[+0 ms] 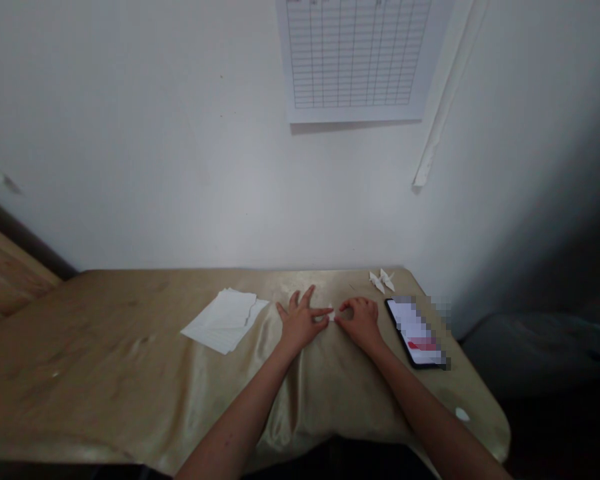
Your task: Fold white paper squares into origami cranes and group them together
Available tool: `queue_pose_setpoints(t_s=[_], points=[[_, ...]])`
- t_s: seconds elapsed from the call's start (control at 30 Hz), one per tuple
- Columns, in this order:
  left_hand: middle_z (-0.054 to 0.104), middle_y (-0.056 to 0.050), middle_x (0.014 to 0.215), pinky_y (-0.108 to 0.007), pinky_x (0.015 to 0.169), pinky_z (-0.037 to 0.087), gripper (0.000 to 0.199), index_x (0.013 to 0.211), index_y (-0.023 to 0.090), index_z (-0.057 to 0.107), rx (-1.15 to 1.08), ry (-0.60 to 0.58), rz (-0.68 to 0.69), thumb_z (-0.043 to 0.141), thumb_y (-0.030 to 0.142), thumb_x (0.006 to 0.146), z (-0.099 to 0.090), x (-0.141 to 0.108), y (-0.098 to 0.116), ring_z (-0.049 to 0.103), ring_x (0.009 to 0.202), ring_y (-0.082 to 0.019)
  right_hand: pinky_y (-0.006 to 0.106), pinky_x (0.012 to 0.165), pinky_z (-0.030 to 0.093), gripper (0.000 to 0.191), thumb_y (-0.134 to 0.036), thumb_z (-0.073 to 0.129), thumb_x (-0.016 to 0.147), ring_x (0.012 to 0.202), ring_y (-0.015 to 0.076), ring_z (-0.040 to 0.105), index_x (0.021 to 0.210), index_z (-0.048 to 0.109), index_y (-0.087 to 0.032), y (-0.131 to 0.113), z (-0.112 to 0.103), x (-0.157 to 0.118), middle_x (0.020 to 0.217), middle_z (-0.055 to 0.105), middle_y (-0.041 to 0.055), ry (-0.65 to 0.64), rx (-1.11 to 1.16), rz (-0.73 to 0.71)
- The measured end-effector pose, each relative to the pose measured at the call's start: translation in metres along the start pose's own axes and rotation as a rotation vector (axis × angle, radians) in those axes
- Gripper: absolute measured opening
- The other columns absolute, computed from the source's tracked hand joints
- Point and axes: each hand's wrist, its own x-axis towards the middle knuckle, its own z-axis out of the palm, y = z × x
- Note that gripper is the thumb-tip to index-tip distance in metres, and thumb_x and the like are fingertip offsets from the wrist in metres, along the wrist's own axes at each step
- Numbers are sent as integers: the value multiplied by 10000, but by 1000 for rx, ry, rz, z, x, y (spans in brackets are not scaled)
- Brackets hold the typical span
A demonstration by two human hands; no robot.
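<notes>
A small folded piece of white paper lies at the table's middle, between my two hands. My left hand has its thumb and index finger on the paper's left edge, while its other fingers spread out over the cloth. From the other side, my right hand pinches the paper's right edge with thumb and index finger, the remaining fingers curled. The fingertips partly cover the paper, so its exact folds cannot be made out. Two small folded paper cranes stand near the back right edge of the table.
A stack of white paper sheets lies left of my hands. On the right is a lit phone. A white scrap sits near the right edge of the gold tablecloth. The wall behind bears a printed chart.
</notes>
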Motion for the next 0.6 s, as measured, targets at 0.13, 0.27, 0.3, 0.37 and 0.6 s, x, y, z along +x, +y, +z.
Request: queue_pose_setpoints(t_s=[0.13, 0.27, 0.3, 0.37, 0.6], points=[[246, 138, 1669, -803, 1128, -39, 381, 1190, 605, 658, 0, 7, -9, 699, 544, 817, 0, 3, 2, 165, 1533, -432, 400, 1064, 237, 204, -325, 758, 739, 1155, 281, 495, 923, 727, -241, -1, -1, 0, 1103, 681, 57, -11, -3, 8], [261, 115, 1667, -804, 1121, -64, 425, 1213, 594, 653, 7, 21, -7, 714, 549, 795, 1, 5, 3, 160, 1530, -445, 407, 1058, 238, 188, -327, 743, 751, 1144, 281, 501, 920, 729, -245, -3, -2, -1, 1091, 678, 58, -14, -6, 15], [261, 112, 1668, -801, 1121, -69, 425, 1213, 594, 653, 9, 22, -5, 715, 549, 795, 2, 5, 3, 159, 1531, -442, 407, 1056, 239, 184, -327, 741, 753, 1144, 281, 502, 919, 730, -247, -3, -2, -1, 1088, 678, 58, -13, -8, 13], [266, 107, 1667, -795, 1122, -77, 419, 1210, 596, 654, 12, 25, -2, 714, 545, 799, 2, 4, 2, 160, 1532, -433, 404, 1049, 246, 183, -327, 739, 754, 1145, 282, 502, 920, 734, -250, -3, -3, 0, 1085, 680, 59, -13, -12, 7], [326, 74, 1643, -792, 1130, -39, 430, 1265, 575, 627, 4, 38, 53, 687, 503, 845, 3, 2, -2, 199, 1513, -408, 391, 1029, 268, 195, -330, 751, 757, 1133, 274, 508, 934, 746, -247, -4, -4, 0, 1086, 682, 65, -12, -27, 4]])
